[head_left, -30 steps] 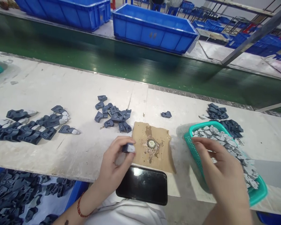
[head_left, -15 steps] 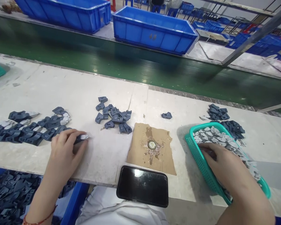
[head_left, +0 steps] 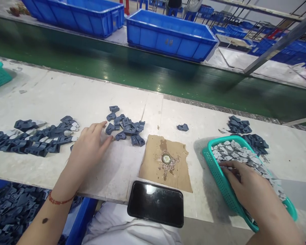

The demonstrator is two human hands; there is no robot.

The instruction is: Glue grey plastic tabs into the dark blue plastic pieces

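My left hand (head_left: 88,149) lies on the white worktable (head_left: 66,98) with fingers stretched out and nothing in it, fingertips close to a small heap of dark blue plastic parts (head_left: 124,126). To its left lies a long row of dark blue parts with grey tips (head_left: 35,137). My right hand (head_left: 247,187) reaches into a teal mesh basket (head_left: 216,170) full of small grey pieces (head_left: 234,152); its fingers curl among them and what they grip is hidden.
A brown cardboard scrap (head_left: 168,170) with a small metal ring (head_left: 166,158) sits at the centre. A black phone (head_left: 155,203) lies at the table's near edge. A single blue part (head_left: 183,127), another dark pile (head_left: 247,131), a green conveyor (head_left: 142,71) and blue crates (head_left: 168,34) lie beyond.
My left hand held a blue part by the cardboard, carried it left to the row, set it down and now moves right, empty. My right hand sank into the basket.
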